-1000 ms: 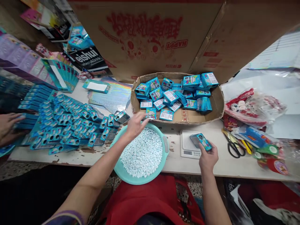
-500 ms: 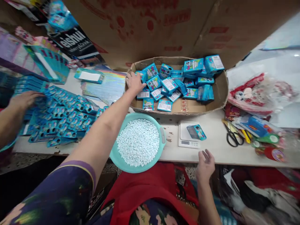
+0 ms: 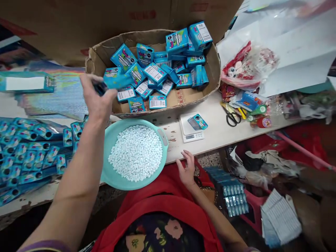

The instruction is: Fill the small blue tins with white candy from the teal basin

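Observation:
My left hand (image 3: 97, 99) is at the left rim of a cardboard tray (image 3: 219, 70), its thumb and fingers closed round a small dark item, blurred and partly hidden. Small blue boxes (image 3: 154, 72) lie jumbled in the tray; a smeared blue shape is beside my fingertips. My right hand (image 3: 187, 169) holds nothing, fingers apart, at the table's front edge. Between my arms sits a turquoise colander (image 3: 106, 176) with white pellets (image 3: 136, 152). A white scale (image 3: 185, 127) bears a flattened-looking blue box (image 3: 198, 121).
Many blue packs (image 3: 28, 154) cover the left of the table, near a long turquoise box (image 3: 26, 83). Black scissors (image 3: 233, 118), plastic bags (image 3: 244, 75) and wrapped items lie at the right. A large cardboard carton (image 3: 105, 17) stands behind the tray.
The view has shifted right and closer. My left hand has drawn back from inside the tray to its left rim, now closed round something. My right hand's fingers have spread.

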Tool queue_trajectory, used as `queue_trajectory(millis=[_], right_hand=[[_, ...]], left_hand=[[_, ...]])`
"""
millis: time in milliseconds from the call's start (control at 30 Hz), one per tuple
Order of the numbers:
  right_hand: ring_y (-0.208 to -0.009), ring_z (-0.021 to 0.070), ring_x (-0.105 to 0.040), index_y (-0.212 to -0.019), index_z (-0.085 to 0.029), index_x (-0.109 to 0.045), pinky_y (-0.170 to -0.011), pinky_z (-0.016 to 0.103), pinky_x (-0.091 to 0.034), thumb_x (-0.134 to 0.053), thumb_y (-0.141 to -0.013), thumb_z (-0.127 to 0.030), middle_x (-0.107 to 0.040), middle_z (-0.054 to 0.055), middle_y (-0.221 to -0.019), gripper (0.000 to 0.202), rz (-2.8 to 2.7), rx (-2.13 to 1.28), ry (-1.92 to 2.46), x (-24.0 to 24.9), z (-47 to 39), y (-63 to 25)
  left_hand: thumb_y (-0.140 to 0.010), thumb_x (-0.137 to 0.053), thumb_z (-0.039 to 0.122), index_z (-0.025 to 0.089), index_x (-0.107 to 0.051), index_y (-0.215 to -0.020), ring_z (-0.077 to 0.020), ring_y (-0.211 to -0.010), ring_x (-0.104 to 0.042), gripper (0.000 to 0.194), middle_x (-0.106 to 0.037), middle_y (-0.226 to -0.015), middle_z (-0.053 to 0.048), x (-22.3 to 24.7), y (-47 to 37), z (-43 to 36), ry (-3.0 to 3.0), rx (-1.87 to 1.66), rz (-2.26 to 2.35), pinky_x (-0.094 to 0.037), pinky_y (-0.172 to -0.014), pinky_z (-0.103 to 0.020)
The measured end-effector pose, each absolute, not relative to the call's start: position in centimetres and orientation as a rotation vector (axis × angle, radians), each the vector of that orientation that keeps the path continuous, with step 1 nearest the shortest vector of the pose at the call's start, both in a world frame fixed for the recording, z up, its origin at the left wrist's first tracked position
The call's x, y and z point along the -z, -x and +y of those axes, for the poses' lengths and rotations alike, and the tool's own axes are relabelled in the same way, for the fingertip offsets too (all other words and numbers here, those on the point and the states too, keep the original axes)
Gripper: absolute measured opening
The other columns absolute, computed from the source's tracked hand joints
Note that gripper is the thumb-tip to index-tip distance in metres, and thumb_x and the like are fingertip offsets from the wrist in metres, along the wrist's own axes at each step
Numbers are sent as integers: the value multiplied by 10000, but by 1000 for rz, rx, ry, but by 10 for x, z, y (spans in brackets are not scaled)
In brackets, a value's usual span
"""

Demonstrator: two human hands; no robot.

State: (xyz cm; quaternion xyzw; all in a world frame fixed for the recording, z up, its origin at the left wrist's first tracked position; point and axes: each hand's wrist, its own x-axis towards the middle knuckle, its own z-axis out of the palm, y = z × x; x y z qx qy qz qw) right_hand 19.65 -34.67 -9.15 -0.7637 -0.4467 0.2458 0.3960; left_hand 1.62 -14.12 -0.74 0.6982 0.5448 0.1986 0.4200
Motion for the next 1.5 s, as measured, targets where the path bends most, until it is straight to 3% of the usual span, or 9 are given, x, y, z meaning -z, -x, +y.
queue_trajectory(millis=[233, 467, 567, 667, 867, 1100, 1200, 1300, 1500], right_hand=[[-1199, 312, -521, -1363, -282, -420, -998, 533, -451, -765, -718, -288, -541, 123, -1276, 731, -1535, -447, 1592, 23, -312, -194], [-947, 223, -617, -1126, -229, -567, -847, 386, -514, -682, -750, -256, -640, 67, -1047, 394, -1313, -848, 1755, 36, -321, -199], [-853, 195, -602, -1055, -187, -572, -812, 361, -505, -707, -741, -352, -640, 44, -953, 380, -976, -842, 1929, 62, -327, -216], [-829, 185, -590, -1046, -170, -564, -799, 352, -496, -726, -712, -400, -643, 38, -922, 437, -792, -818, 1962, 92, -325, -225], [-876, 186, -593, -1043, -167, -545, -856, 380, -487, -733, -677, -441, -644, 60, -976, 494, -791, -767, 1948, 134, -305, -214], [-1168, 253, -531, -1168, -180, -507, -959, 453, -454, -667, -742, -400, -542, 149, -1262, 505, -1077, -713, 1790, 117, -315, -232], [-1205, 261, -500, -1230, -192, -466, -954, 455, -459, -640, -771, -402, -502, 148, -1285, 534, -1058, -434, 1814, 102, -302, -256], [-1216, 258, -478, -1301, -187, -405, -974, 432, -443, -750, -671, -411, -439, 158, -1348, 753, -893, -199, 1955, 97, -265, -283], [-853, 190, -592, -1050, -137, -568, -853, 373, -484, -712, -670, -474, -609, 42, -933, 528, -806, -444, 1926, 85, -208, -304]], left_hand=[[-708, -707, 320, 225, -650, -989, -286, -1080, -560, 302, -644, -1073, -88, -17, -4, -193, -1643, -415, 1046, -467, -938, -415], [-777, -682, 353, 271, -572, -1190, -236, -1082, -568, 435, -585, -1234, -68, 5, -12, -216, -1628, -459, 974, -471, -914, -354], [-875, -561, 357, 236, -600, -1117, -249, -1064, -565, 272, -608, -1166, -92, 41, 7, -206, -1736, -577, 1324, -443, -939, -386], [-870, -558, 354, 200, -624, -1018, -303, -1055, -550, 224, -630, -1065, -125, 80, 26, -201, -1924, -408, 1493, -393, -971, -449], [-882, -524, 414, 216, -582, -843, -261, -839, -592, 209, -623, -823, -94, 105, 26, -215, -1947, -184, 1561, -411, -699, -312], [-713, -658, 355, 202, -524, -650, -105, -468, -408, 213, -448, -540, 22, 83, 39, -202, -898, -757, 1436, -281, -452, -209], [-678, -637, 339, 184, -529, -666, -77, -422, -385, 190, -470, -567, 14, 75, 46, -194, -388, -904, 1123, -231, -380, -188], [-679, -628, 315, 160, -563, -701, -85, -475, -484, 170, -565, -676, -33, 70, 44, -188, -146, -918, 1032, -241, -354, -161], [-786, -635, 320, 158, -520, -673, -57, -415, -443, 229, -538, -592, -10, 73, 30, -187, 40, -822, 1098, -240, -329, -138]])
